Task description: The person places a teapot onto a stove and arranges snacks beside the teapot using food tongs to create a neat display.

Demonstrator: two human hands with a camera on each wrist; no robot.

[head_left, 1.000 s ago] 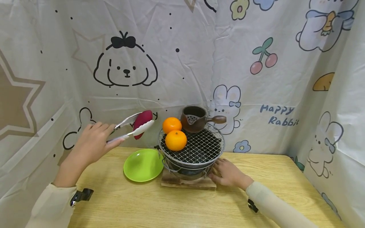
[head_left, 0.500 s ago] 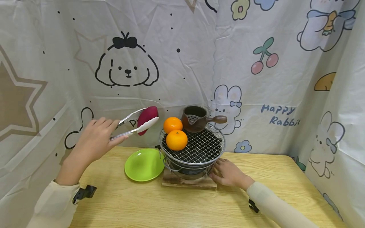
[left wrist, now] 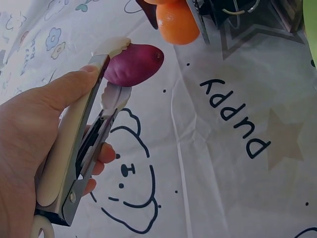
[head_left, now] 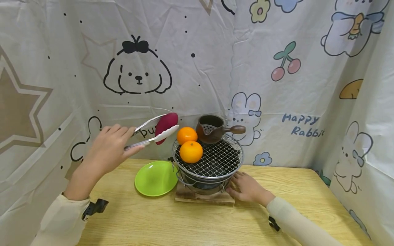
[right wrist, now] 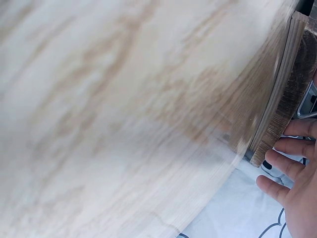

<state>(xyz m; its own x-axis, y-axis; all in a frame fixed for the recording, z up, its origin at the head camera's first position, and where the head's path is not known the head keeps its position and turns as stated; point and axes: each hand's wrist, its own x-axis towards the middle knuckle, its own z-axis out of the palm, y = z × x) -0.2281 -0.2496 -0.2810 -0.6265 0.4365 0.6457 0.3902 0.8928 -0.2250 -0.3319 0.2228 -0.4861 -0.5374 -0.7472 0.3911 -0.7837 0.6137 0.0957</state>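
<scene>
My left hand grips metal tongs with white scalloped tips. Pinched between those tips is a purple-red sweet potato, held in the air left of the round wire-mesh grill. Its tapered end points away from the tongs in the left wrist view. Two oranges lie on the left part of the mesh, just right of the sweet potato. My right hand rests low beside the grill, fingers extended to the edge of the wooden board beneath it.
A brown side-handled clay pot stands at the back of the mesh. On the table, left of the grill, lies a green plate. A printed curtain hangs close behind and along both sides.
My left hand has carried the tongs and sweet potato rightward and slightly up, nearer the oranges. My right hand has stayed beside the grill.
</scene>
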